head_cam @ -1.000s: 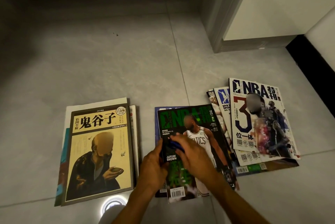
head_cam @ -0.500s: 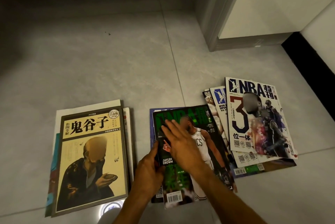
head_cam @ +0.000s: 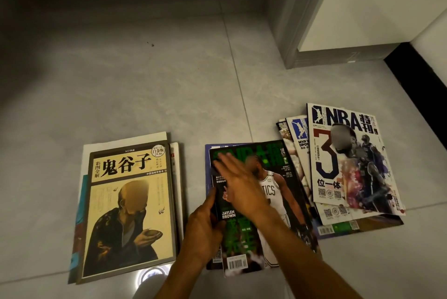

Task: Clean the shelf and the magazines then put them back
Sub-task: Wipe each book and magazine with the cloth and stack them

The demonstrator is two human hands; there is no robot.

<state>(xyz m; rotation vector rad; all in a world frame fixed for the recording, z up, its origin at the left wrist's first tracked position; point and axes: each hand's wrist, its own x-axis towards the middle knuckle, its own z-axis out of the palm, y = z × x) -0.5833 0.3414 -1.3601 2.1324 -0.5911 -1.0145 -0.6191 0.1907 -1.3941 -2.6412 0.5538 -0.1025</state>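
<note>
The right hand [head_cam: 238, 185] is laid flat, fingers straight and together, on the cover of the green basketball magazine [head_cam: 271, 204], its fingertips near the upper left corner. The left hand [head_cam: 203, 231] is curled round the left edge of that same magazine, thumb on the cover. The magazine is seen lying on top of a small stack on the grey tiled floor [head_cam: 145, 85]. Just to its right a fanned pile is found, topped by a white NBA magazine [head_cam: 348, 160]. To the left, apart from it, a yellow-covered book [head_cam: 130, 211] is stacked on other volumes.
</note>
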